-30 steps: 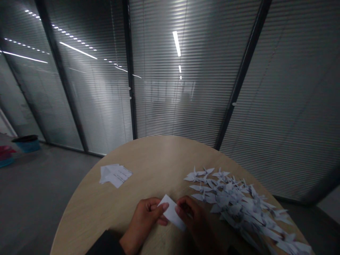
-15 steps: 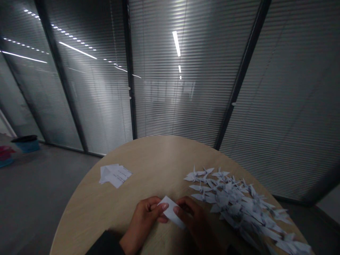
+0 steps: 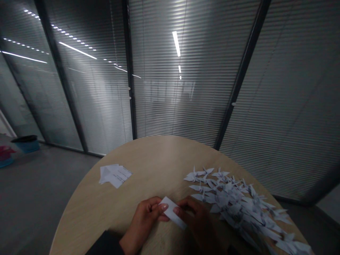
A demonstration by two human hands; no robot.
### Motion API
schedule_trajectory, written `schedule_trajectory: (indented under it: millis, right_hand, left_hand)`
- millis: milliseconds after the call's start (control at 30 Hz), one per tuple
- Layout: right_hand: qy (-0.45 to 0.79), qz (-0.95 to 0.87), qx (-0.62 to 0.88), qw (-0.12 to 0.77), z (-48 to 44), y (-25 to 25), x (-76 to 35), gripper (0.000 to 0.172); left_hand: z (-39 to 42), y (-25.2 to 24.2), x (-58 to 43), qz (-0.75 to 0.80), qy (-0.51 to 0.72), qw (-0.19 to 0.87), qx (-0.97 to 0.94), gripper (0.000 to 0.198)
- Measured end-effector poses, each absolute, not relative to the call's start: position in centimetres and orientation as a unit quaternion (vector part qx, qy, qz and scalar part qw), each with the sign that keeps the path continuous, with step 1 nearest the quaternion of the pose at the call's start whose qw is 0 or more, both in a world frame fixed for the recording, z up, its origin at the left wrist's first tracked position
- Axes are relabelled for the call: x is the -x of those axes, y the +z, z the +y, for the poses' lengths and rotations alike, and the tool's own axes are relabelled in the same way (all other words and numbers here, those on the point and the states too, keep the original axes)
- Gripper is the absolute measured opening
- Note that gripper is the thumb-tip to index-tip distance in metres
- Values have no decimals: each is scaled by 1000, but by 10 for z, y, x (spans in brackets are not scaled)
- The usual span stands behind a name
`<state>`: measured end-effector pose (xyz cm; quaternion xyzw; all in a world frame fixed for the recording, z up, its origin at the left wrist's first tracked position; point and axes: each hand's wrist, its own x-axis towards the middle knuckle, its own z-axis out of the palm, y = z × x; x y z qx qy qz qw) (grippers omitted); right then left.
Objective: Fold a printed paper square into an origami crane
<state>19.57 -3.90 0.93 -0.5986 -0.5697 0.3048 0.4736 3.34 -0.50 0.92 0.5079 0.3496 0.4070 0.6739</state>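
Pink and blue container (image 3: 5, 157): at your far left, cut off by the edge of the view, pink on top and blue below.
Blue tub (image 3: 27, 145): just beside it on the grey floor (image 3: 63, 177), dark around the rim, near the foot of the glass wall (image 3: 170, 117), whose dark frames and blinds run across your whole view.
White sheets (image 3: 116, 176): overlapping in a loose pile near the left rim of the pale, rounded wooden surface (image 3: 159, 156), some with lines of print.
Dark sleeve (image 3: 107, 243): around your left forearm, at the bottom of the view.
Left hand (image 3: 147, 214): your grip pinches the near-left end of the small paper, thumb on top.
Small paper (image 3: 170, 211): white, between your two hands, slanting from upper left to lower right; you cannot tell whether it touches the surface.
Right hand (image 3: 195, 216): your grip grasps the same paper farther along, thumb on top; the palm is in shadow.
Paper birds (image 3: 235, 202): many, white, crowded and overlapping along the right side of your surface.
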Motion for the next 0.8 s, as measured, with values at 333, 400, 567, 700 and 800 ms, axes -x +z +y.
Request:
schedule_trajectory:
  millis: [333,400,567,700,800]
  right_hand:
    - [330,-547,619,457,-43,17,-196,23]
    - [330,-548,618,457,-43,16,-196,22]
    - [330,-537,618,469,-42,15,-196,22]
    - [325,-532,621,475,-41,16,-195,21]
    - [319,-530,617,486,-41,14,-195,20]
  left_hand:
    - [-7,15,-35,333,411,669,-522,43]
    - [-8,18,-35,336,414,664,-524,45]
    - [-9,20,-36,342,409,682,-500,44]
    - [-7,16,-36,340,407,692,-489,42]
    - [-6,14,-36,340,406,700,-480,43]
